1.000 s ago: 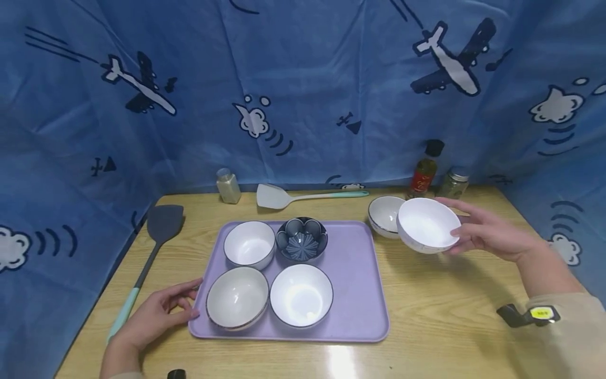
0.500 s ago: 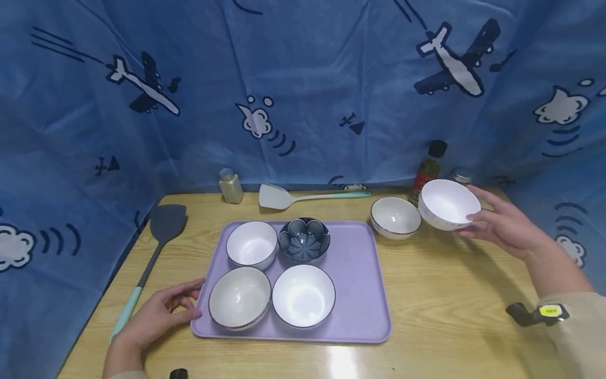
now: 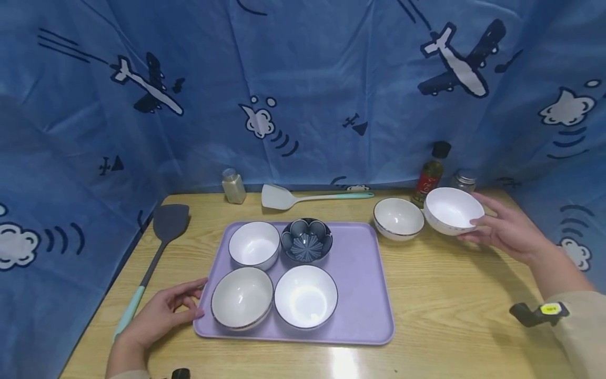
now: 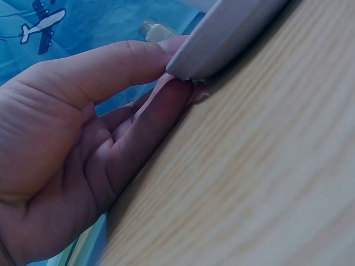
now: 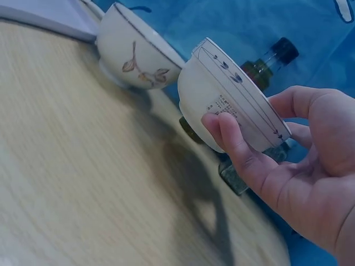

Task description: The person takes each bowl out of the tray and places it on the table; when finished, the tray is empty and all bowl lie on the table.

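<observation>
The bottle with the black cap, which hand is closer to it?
Right. The right hand, holding a white bowl, is in front and right of the bottle; the left hand is farther, at the left edge of the tray.

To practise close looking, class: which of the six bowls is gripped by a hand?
The rightmost white bowl, pinched by the right hand. No hand holds the others: four bowls sit on the lilac tray, another bowl on the table.

The held bowl (image 5: 230, 91) is white with dark leaf-like marks, the tray (image 3: 363, 284) plain lilac.
</observation>
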Tool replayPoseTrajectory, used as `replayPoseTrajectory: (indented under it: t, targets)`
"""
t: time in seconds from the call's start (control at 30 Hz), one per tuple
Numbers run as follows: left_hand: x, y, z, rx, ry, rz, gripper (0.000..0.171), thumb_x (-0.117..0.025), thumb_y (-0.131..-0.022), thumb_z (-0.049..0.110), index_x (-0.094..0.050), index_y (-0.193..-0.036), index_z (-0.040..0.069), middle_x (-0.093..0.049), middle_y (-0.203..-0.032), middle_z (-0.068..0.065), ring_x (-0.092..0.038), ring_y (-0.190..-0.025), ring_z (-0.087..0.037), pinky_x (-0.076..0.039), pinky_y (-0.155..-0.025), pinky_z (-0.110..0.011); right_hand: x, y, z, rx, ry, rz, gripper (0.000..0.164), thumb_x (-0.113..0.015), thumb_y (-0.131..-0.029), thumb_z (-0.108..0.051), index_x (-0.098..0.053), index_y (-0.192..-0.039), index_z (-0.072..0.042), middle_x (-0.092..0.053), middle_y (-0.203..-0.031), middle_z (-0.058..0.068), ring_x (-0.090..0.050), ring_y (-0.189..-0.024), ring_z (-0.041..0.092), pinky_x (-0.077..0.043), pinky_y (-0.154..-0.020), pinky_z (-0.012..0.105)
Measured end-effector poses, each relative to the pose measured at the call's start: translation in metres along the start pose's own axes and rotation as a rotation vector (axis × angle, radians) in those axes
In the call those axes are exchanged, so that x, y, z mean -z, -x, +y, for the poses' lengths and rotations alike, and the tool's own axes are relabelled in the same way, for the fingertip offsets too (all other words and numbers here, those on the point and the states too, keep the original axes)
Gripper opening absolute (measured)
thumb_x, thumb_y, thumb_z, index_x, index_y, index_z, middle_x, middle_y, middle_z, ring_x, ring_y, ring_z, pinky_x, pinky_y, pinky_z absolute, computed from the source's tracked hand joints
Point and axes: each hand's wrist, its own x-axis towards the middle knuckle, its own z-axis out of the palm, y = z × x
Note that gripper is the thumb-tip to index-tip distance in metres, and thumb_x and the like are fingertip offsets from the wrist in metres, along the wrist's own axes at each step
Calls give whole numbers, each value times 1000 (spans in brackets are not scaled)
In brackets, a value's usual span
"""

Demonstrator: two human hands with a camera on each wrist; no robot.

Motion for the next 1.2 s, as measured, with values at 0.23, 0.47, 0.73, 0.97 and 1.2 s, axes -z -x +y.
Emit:
replayPoseTrajectory:
  t: [0.23, 0.47, 0.73, 0.97, 1.2]
  targets:
    - [-1, -2, -2, 1, 1, 1, 70, -82, -82, 27, -53, -145, 14, -65, -121, -13, -65, -90, -14, -48, -84, -19, 4, -2, 10, -37, -91, -29, 86, -48, -101, 3, 9, -161, -20, -4, -146, 21, -73, -92, 23, -59, -80, 35]
    - [-1, -2, -4, 12, 8, -2, 71, -83, -82, 27, -53, -145, 14, -64, -122, -13, -65, -90, -14, -48, -83, -19, 2, -1, 14, -98, -142, -17, 86, -47, -101, 2, 8, -161, -26, 25, -155, 23, -72, -93, 21, -58, -84, 36]
    - [0, -2, -3, 32, 6, 5, 72, -83, -81, 29, -53, -145, 15, -64, -121, -12, -65, -91, -15, -47, -84, -19, 4, -1, 21, -64, -176, -47, 85, -45, -101, 3, 9, -161, -24, 16, -150, 24, -73, -93, 26, -58, -84, 36]
    - [0, -1, -2, 35, 11, 10, 72, -83, -81, 27, -53, -145, 14, -64, -121, -12, -65, -91, -15, -47, -84, -19, 2, 1, 26, -89, -178, -54, 85, -44, -102, 1, 13, -160, -22, 13, -151, 26, -73, -94, 30, -58, -86, 39]
    - [1, -1, -2, 31, 0, 12, 72, -83, -81, 27, -53, -144, 14, -64, -120, -11, -65, -91, -14, -47, -84, -18, 2, 3, 32, -103, -200, -70, 86, -45, -103, -1, 14, -159, -29, 20, -152, 22, -73, -95, 30, -57, -87, 39]
